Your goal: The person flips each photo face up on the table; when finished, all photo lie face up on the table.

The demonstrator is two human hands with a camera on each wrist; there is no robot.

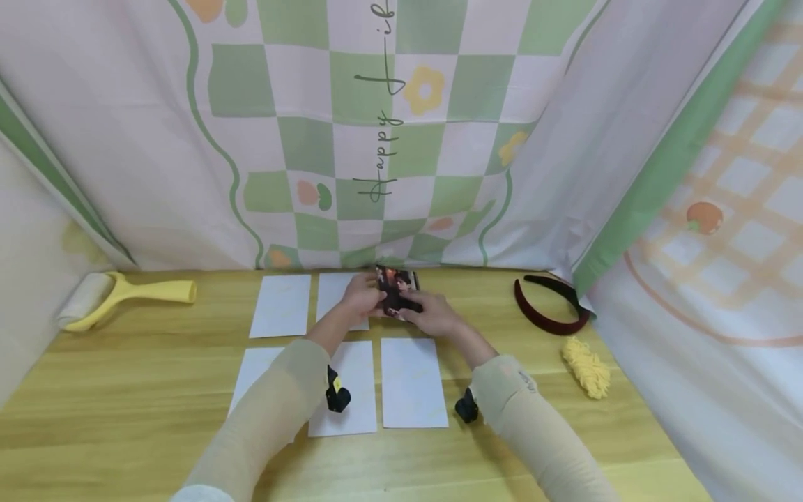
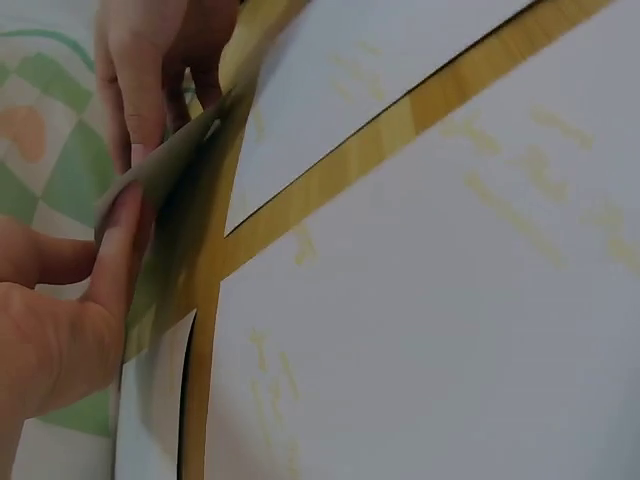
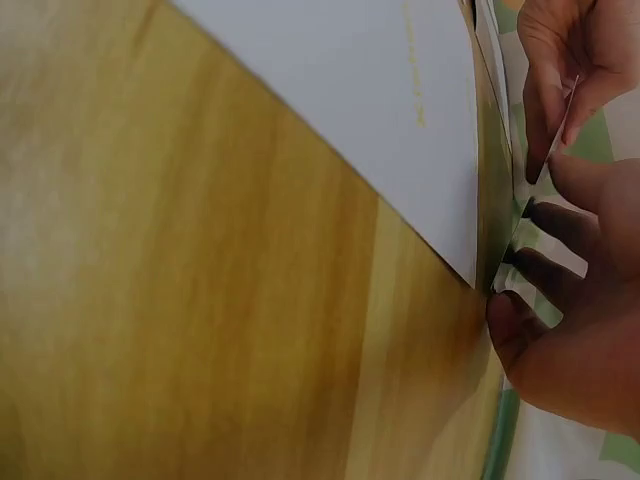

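Note:
A dark photo print (image 1: 395,279) with a person pictured on it is held between both hands at the back of the table, slightly raised and tilted. My left hand (image 1: 361,295) pinches its left edge, thumb on the picture side. At the right edge, my right hand (image 1: 434,315) grips it with thumb and fingers. The left wrist view shows the plain underside of the print (image 2: 170,175) between the two hands. Several white sheets (image 1: 414,383) lie in two rows on the table, and the left forearm covers part of one white sheet (image 1: 257,362).
A lint roller (image 1: 144,291) with a yellow handle lies at the left. On the right are a dark red headband (image 1: 552,321) and a yellow fluffy bundle (image 1: 586,367). A checkered curtain (image 1: 389,139) hangs along the back edge of the wooden table (image 1: 125,411).

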